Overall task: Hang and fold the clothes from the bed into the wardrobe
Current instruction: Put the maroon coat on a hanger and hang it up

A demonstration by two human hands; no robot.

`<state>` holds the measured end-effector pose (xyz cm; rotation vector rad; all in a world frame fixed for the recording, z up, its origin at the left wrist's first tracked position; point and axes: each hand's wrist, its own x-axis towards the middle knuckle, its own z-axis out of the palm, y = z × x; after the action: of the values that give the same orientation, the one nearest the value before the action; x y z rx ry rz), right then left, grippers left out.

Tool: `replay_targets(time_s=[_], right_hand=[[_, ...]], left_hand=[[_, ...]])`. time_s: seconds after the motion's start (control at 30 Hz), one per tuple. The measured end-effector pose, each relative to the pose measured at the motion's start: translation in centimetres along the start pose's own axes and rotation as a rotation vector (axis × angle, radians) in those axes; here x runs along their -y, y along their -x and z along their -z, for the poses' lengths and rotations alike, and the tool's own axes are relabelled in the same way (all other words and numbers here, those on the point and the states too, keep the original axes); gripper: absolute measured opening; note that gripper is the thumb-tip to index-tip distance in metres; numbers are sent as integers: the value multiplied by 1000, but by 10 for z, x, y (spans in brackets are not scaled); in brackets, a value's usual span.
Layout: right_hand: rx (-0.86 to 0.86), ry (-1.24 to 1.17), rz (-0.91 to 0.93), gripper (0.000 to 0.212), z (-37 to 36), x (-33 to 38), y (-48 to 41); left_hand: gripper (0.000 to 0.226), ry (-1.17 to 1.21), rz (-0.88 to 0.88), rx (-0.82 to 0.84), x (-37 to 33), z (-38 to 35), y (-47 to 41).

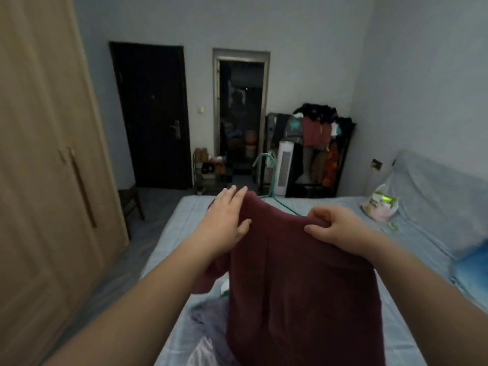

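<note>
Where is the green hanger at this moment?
Head view, centre: the green hanger sits inside the maroon garment over the bed, its hook sticking up between the left hand and right hand.

The green hanger (273,175) is mostly hidden inside the maroon garment (298,286), whose hem runs off the bottom edge; grey clothes (208,318) lie partly behind it.

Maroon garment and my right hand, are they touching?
Touching. The head view shows the right hand pinching the top edge of the maroon garment between thumb and fingers.
</note>
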<state>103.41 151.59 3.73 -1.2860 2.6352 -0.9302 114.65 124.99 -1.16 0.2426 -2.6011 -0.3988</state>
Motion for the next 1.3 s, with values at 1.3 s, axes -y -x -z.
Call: replay_targets(time_s=[1.3], right_hand=[[-232,242,298,10,105,-28,-92]], left_hand=[[38,-237,-143,-431,-90,101,-83]])
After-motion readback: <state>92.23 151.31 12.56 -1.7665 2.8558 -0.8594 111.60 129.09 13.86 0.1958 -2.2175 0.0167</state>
